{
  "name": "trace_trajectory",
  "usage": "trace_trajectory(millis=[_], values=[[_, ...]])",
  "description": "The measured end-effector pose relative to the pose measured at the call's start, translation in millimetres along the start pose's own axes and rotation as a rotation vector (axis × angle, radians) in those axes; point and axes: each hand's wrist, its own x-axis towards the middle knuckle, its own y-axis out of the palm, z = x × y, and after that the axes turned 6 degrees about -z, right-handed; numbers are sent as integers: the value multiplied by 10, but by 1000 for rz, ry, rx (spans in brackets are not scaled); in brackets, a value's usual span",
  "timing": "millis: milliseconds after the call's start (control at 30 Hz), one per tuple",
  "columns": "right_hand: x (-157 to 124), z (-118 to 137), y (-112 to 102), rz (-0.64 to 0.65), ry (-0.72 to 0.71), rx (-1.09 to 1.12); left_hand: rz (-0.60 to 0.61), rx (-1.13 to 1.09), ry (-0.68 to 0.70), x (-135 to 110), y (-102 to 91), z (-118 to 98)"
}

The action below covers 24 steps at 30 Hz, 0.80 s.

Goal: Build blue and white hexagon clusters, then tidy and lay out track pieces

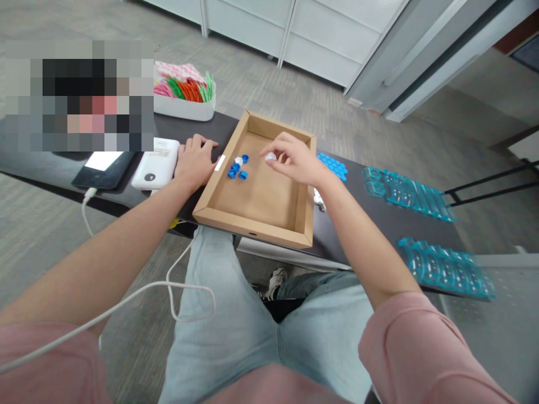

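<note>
A shallow cardboard tray [252, 229] lies on the dark table in front of me. Inside it, toward the left, sit several small blue caps [243, 175] and one white cap [238, 161], loosely grouped. Above the tray's right half, my right hand [292, 157] pinches a small white cap [270, 156] between thumb and fingers. My left hand [196, 160] rests palm down on the table just outside the tray's left wall, its fingers spread. Nothing shows in it, and it lies beside a white power bank [156, 164].
Right of the tray are a cluster of blue caps [332, 166], partly hidden white pieces [319, 199] and teal clear plastic trays [446, 266]. A phone [103, 168] lies at left. Behind it, a white bin [185, 108] holds colourful packets. A white cable [189, 284] crosses my lap.
</note>
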Motion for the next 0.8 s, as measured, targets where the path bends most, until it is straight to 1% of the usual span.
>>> trace_trajectory(millis=[100, 167, 233, 300, 367, 433, 533, 600, 667, 733, 800], values=[[-392, 76, -420, -253, 54, 93, 26, 10, -7, -11, -60, -25], [-779, 105, -682, -424, 108, 153, 57, 11, -7, -19, -109, -43], [-1237, 132, -878, -569, 188, 190, 89, 5, 0, -24, -152, -57], [-1714, 165, -975, -693, 291, 189, 107, 2, 4, -26, -180, -67], [-2151, 203, -963, -775, 394, 161, 112, 7, -2, -25, -191, -73], [-2500, 239, -863, -772, 494, 100, 117, 16, -11, -22, -192, -79], [-2818, 275, -657, -643, 613, -23, 126, 30, -23, -13, -192, -94], [-2909, 282, -554, -552, 651, -96, 130, 47, -36, -5, -196, -107], [-2936, 272, -503, -493, 651, -143, 135, 72, -57, 4, -202, -116], [-2931, 254, -495, -466, 632, -155, 149, 95, -68, 14, -209, -116], [-2919, 238, -505, -466, 616, -151, 160, 111, -76, 26, -209, -106]])
